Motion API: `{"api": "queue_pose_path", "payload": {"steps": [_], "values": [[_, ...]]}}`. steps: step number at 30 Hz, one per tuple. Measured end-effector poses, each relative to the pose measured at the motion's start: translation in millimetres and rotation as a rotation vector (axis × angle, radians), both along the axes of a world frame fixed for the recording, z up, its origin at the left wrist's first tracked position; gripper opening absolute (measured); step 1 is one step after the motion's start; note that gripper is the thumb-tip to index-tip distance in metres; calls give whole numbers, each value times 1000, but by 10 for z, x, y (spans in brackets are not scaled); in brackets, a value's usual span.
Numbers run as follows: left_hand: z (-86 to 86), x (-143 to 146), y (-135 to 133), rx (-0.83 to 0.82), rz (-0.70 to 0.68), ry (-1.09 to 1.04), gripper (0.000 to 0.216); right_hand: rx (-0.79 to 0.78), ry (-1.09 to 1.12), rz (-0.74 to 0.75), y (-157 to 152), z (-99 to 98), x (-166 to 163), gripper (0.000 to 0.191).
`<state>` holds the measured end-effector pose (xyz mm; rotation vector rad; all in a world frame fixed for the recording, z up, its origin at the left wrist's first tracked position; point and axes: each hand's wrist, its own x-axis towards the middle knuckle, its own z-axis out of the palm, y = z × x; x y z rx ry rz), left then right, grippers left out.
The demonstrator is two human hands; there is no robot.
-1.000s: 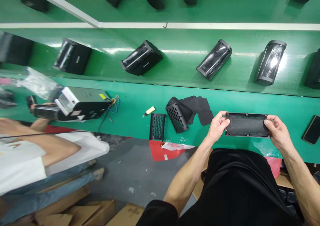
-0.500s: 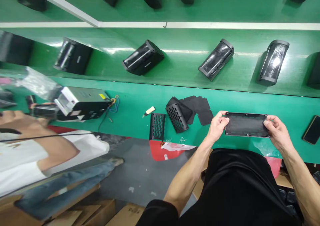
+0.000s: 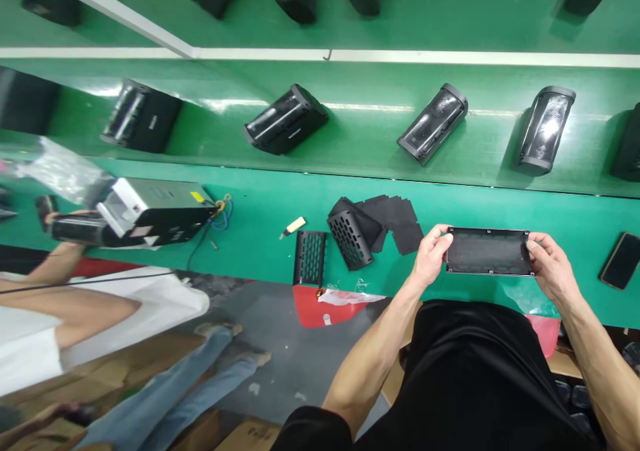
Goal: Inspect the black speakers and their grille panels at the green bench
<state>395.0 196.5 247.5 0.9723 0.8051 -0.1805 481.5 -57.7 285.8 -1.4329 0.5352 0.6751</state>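
Note:
Between my hands I hold a black rectangular speaker grille panel (image 3: 489,252), its inner side facing up, with small clips along its long edges. My left hand (image 3: 431,254) pinches its left end, thumb on top. At the right end, my right hand (image 3: 549,262) grips it with the thumb over the edge. To the left on the green bench lie dark mesh sheets (image 3: 395,221), fanned out and overlapping. A slotted black grille (image 3: 351,239) rests partly on them, and a second slotted grille (image 3: 309,258) lies beside it at the bench edge.
A small cream-handled tool (image 3: 295,226) lies left of the sheets. At far right is a phone (image 3: 621,260). Black speakers (image 3: 433,123) stand along the green line behind. On the left, a co-worker's arm (image 3: 100,304) reaches near a metal box (image 3: 160,208) with cables.
My hands keep the panel in nearly the same pose. The whole view has shifted slightly. At left, the co-worker's arm has moved, and another person's legs show more clearly.

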Motion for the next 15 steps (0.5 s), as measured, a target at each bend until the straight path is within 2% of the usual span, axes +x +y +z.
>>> {"api": "queue_pose_path", "payload": {"steps": [3, 6, 10, 13, 15], "values": [[118, 62, 38, -99, 66, -1, 57, 16, -32, -2, 54, 19, 23, 53], [209, 131, 147, -308, 18, 7, 65, 36, -73, 43, 107, 55, 82, 57], [158, 312, 218, -656, -223, 171, 64, 63, -116, 146, 181, 99, 137, 62], [113, 483, 97, -871, -499, 208, 66, 53, -144, 229, 220, 122, 183, 63], [97, 575, -7, -981, -665, 205, 75, 9, -177, 280, 170, 139, 348, 62]]}}
